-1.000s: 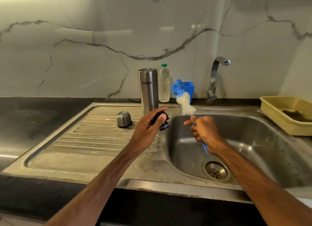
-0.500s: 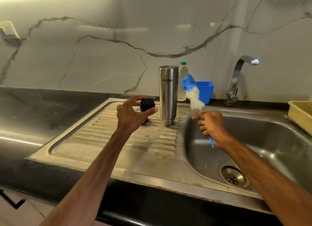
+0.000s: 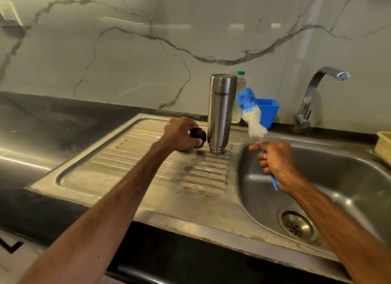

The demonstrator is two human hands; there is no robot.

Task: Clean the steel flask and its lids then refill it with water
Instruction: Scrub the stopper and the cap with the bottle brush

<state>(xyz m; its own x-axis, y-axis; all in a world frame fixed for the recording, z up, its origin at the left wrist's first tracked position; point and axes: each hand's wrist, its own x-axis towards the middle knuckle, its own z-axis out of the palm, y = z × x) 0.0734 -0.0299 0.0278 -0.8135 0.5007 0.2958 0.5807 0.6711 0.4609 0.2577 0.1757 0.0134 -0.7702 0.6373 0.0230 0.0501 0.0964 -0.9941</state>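
Brushed steel flask stands upside down on the ribbed draining surface, left of the basin. Your left hand has its fingers curled round the rounded black lid just beside it. Your right hand has its fingers wrapped round the thin handle of the fluffy blue-and-white brush. Clear bottle and blue tub sit behind, partly blocked.
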